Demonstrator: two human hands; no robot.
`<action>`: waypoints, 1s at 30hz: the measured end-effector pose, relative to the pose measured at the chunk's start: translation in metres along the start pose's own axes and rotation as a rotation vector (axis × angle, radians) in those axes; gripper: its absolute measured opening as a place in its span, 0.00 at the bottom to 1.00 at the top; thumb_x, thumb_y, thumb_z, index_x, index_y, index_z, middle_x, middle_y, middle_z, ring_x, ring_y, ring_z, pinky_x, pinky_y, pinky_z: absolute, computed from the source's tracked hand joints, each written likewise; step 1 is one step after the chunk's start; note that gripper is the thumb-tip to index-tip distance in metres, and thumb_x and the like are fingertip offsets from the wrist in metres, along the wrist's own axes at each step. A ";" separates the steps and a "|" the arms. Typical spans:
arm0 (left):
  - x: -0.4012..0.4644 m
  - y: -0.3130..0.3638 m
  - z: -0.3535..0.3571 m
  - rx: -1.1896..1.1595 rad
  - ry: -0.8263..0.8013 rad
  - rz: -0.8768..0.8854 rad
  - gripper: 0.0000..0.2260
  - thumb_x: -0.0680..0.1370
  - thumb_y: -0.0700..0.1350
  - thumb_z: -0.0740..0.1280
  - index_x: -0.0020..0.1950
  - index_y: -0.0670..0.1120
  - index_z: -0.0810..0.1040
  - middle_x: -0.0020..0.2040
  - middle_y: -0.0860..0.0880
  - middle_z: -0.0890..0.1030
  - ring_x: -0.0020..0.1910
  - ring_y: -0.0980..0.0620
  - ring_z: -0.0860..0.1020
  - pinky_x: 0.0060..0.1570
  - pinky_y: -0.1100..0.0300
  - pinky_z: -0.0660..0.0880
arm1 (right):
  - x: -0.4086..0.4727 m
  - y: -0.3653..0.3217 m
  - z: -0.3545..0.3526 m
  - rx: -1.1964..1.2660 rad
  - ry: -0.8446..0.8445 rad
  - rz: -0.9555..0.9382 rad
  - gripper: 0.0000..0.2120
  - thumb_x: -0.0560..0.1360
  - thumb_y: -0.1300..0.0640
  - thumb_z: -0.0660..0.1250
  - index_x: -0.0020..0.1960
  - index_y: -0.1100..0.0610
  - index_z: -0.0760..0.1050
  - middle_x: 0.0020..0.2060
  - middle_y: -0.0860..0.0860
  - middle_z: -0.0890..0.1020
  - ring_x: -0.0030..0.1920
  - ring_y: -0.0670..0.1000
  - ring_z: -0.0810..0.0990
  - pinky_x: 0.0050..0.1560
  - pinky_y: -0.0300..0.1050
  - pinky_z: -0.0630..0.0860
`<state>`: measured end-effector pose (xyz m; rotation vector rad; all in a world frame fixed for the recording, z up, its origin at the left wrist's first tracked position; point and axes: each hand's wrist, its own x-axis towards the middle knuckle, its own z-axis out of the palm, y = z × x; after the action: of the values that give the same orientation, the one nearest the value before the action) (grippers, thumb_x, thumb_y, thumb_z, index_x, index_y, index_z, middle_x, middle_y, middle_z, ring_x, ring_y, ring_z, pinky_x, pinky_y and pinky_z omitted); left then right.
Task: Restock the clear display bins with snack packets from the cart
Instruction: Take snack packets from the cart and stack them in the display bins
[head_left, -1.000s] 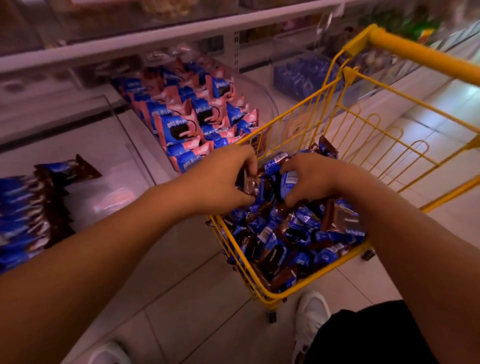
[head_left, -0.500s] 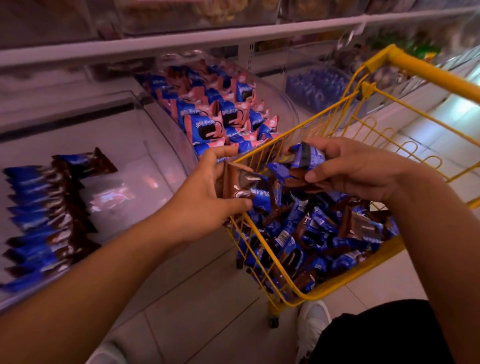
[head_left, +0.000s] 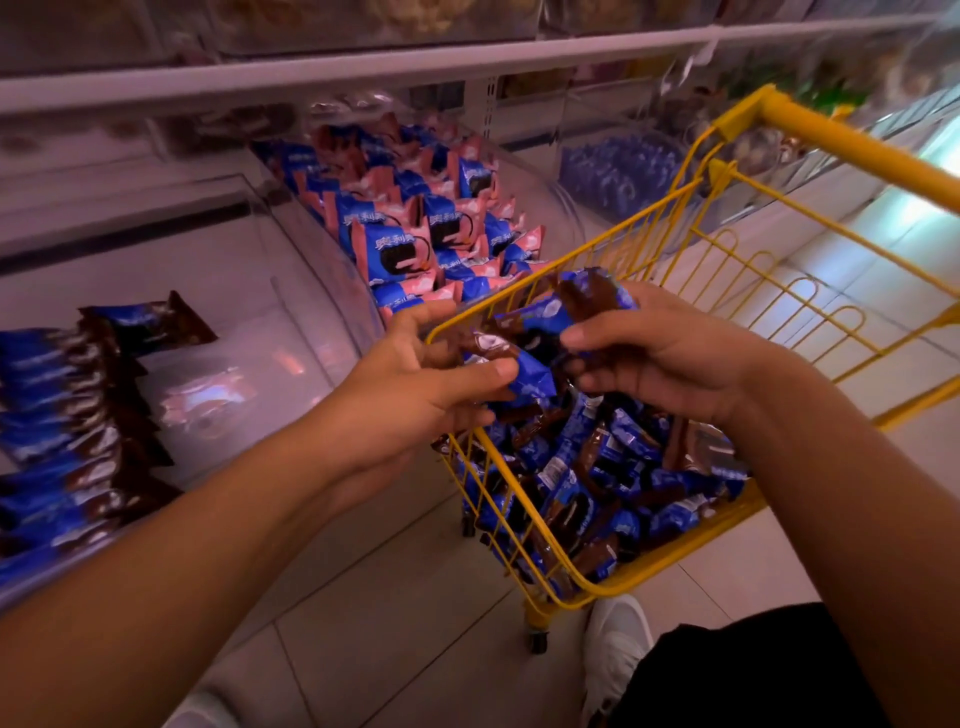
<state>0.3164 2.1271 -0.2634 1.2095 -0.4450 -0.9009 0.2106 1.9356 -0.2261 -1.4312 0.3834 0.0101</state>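
A yellow wire cart (head_left: 789, 260) stands right of centre with several blue-and-brown snack packets (head_left: 597, 467) heaped in its near end. Above the cart's near-left corner my left hand (head_left: 421, 384) and my right hand (head_left: 660, 358) together hold a small bunch of the same packets (head_left: 530, 332). My left thumb presses one packet from below and my right fingers curl over the top ones. At the left, a clear display bin (head_left: 249, 322) holds a row of blue-and-brown packets (head_left: 62, 415) along its left side.
A second clear bin (head_left: 550, 187) behind the cart's corner is full of blue-and-pink packets (head_left: 415, 228). Further right, another bin (head_left: 623, 176) holds small blue packets. A white shelf rail (head_left: 363, 67) runs above. My white shoes (head_left: 618, 649) stand on the tiled floor by the cart wheel.
Both hands came up out of the heap in the cart with packets and now hold them together above the cart's corner. The view has swung slightly, bringing the left bin closer.
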 end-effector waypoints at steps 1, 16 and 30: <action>0.001 0.001 0.000 -0.049 -0.009 -0.023 0.30 0.62 0.42 0.76 0.62 0.48 0.72 0.45 0.49 0.86 0.39 0.52 0.85 0.32 0.62 0.78 | 0.001 0.000 -0.002 0.096 0.015 0.031 0.17 0.63 0.62 0.75 0.50 0.61 0.78 0.38 0.54 0.84 0.32 0.48 0.81 0.29 0.38 0.78; -0.008 0.009 0.007 -0.129 -0.216 -0.213 0.17 0.68 0.43 0.73 0.57 0.45 0.82 0.52 0.42 0.85 0.44 0.46 0.85 0.35 0.57 0.81 | -0.002 -0.001 0.004 0.133 -0.022 0.119 0.21 0.64 0.64 0.71 0.57 0.64 0.79 0.48 0.60 0.85 0.38 0.53 0.86 0.32 0.39 0.82; -0.007 0.013 0.005 -0.068 0.200 0.271 0.11 0.70 0.44 0.70 0.52 0.49 0.78 0.47 0.50 0.85 0.44 0.54 0.84 0.36 0.61 0.78 | -0.002 0.005 0.032 0.232 -0.158 0.145 0.23 0.70 0.50 0.69 0.63 0.58 0.75 0.54 0.61 0.79 0.44 0.56 0.79 0.40 0.47 0.79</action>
<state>0.3129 2.1307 -0.2482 1.1326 -0.4021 -0.5531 0.2160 1.9676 -0.2274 -1.1630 0.3453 0.1891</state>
